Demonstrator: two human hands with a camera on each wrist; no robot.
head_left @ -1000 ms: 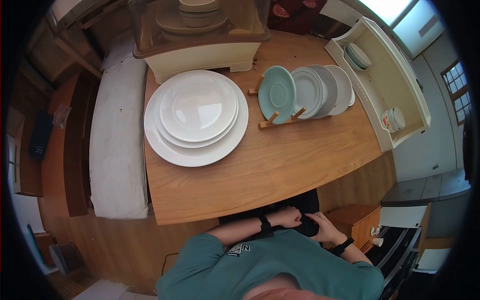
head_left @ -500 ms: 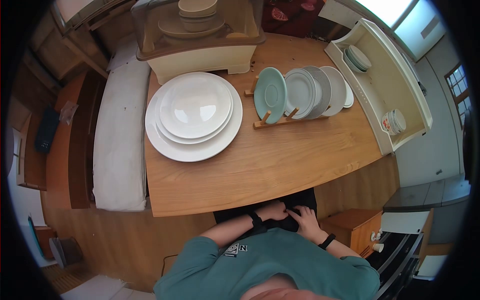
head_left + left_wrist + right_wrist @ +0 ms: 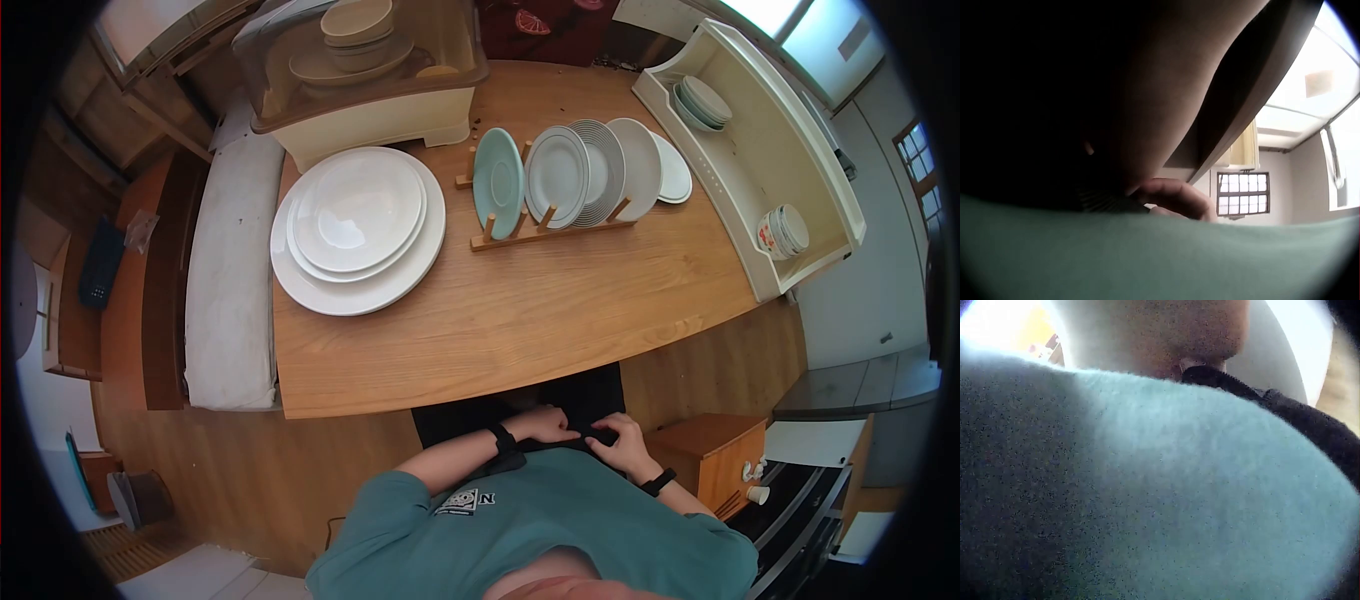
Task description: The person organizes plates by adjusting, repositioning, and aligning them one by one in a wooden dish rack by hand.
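Both hands are low at the person's waist, over dark cloth (image 3: 590, 395), below the table's front edge. My left hand (image 3: 542, 424) lies with its fingers pointing toward the other hand. Close beside it, my right hand (image 3: 626, 446) has loosely bent fingers, their tips over the dark cloth. No held object shows in either hand. The left wrist view is mostly dark, with bent fingers (image 3: 1175, 197) above the green shirt (image 3: 1160, 256). In the right wrist view, the shirt covers most of the picture, and a dark zipper edge (image 3: 1222, 381) runs below the skin.
On the wooden table (image 3: 520, 320) stand stacked white plates (image 3: 360, 225), a wooden rack (image 3: 560, 236) holding a green plate (image 3: 498, 180) and several pale plates, a lidded dish box (image 3: 375, 125) behind, and a cream shelf (image 3: 755, 180) with bowls at the right.
The head view has shifted, so the table and dishes sit further left and higher. The hands have come closer together over the dark cloth than one second ago.
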